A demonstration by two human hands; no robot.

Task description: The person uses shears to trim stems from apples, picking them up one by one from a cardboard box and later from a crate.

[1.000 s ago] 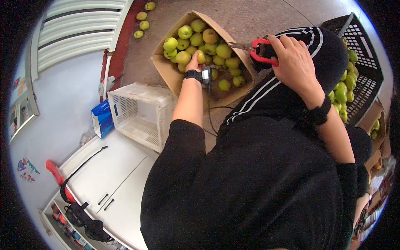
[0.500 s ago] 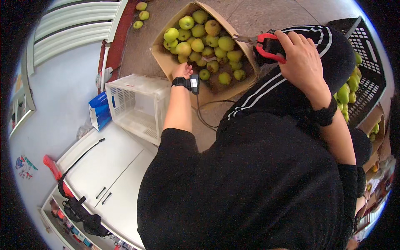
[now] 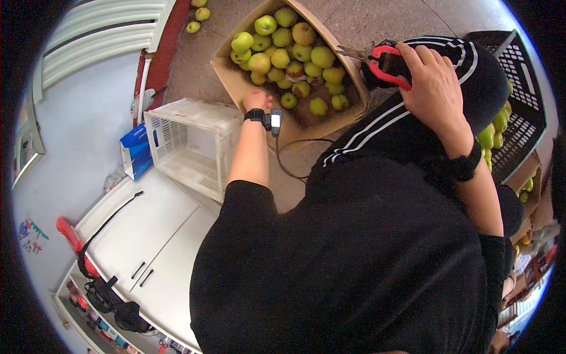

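Note:
My right hand (image 3: 435, 85) is wrapped round red-handled pruning shears (image 3: 386, 66). Their metal blades point left, above the right rim of a cardboard box (image 3: 232, 82). Inside that box lie several yellow-green apples (image 3: 280, 58), some with brownish patches. At the box's near left side is my left hand (image 3: 257, 100), its fingers curled in beside the nearest apples. Whatever those fingers may hold is hidden. A black band with a small device (image 3: 275, 122) sits on my left wrist, and a cable runs from it.
Left of the box, a white plastic crate (image 3: 194, 150) lies on its side by a blue carton (image 3: 136, 152) and white cabinet (image 3: 147, 230). At right stands a black crate (image 3: 525, 118) with green fruit. Loose apples (image 3: 202, 13) lie at the far left.
The whole view has shifted slightly, so the box sits a little higher. My left hand's fingers look more curled in. My right hand keeps hold of the pruning shears.

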